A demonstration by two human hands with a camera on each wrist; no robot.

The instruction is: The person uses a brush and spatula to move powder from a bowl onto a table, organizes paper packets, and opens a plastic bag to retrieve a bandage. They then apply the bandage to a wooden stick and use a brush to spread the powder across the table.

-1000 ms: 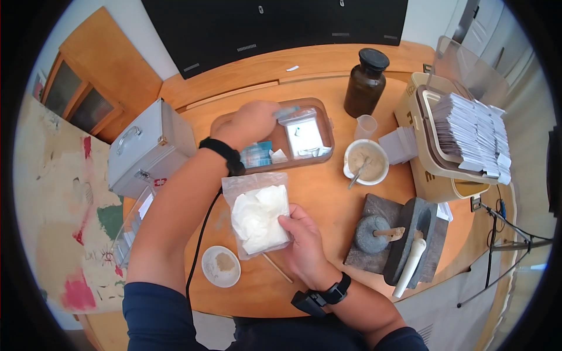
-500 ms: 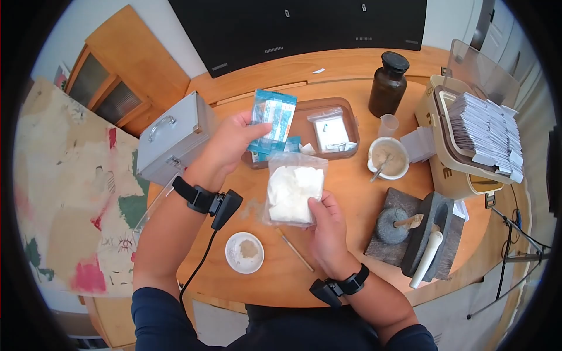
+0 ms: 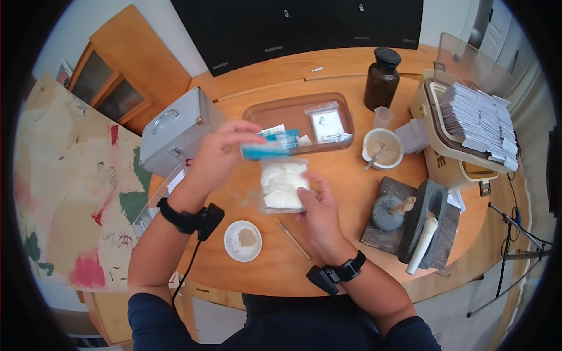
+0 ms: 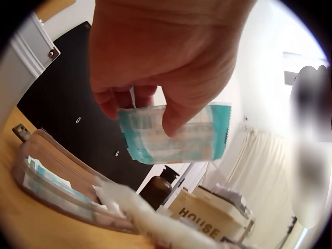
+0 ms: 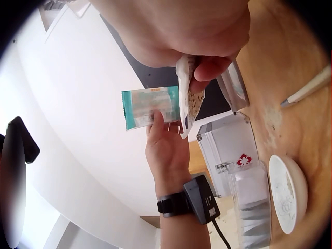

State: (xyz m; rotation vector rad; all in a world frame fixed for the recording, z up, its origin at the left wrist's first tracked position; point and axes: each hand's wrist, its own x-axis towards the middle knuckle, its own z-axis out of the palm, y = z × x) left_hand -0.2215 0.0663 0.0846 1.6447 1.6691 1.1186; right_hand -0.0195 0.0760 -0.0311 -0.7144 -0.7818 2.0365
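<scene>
My left hand [image 3: 222, 149] is raised over the near left of the brown plastic tray [image 3: 345, 140]. Its thumb and fingers pinch a flat teal-edged sealed packet [image 4: 148, 137], blurred in the head view. Lower and to the right, my right hand [image 3: 322, 213] grips the right side of a clear plastic bag [image 3: 281, 186] filled with soft-looking white material. From the right wrist the bag shows nearly edge-on. Inside the tray lie teal packets [image 3: 285, 138] and a clear zip bag with white contents [image 3: 328, 124].
A small white dish [image 3: 228, 237] with brown powder and a thin brush-like stick [image 3: 294, 238] lie nearest me. On the right stand a white mortar [image 3: 366, 153] with a spoon, a stone grinder [image 3: 387, 212], a brown bottle [image 3: 381, 82] and a cream box [image 3: 436, 155]. A silver case [image 3: 175, 137] is left.
My left hand came up out of the tray with the teal packet, then lowered it slightly and tipped it flatter toward the bag. The right hand keeps its grip on the bag.
</scene>
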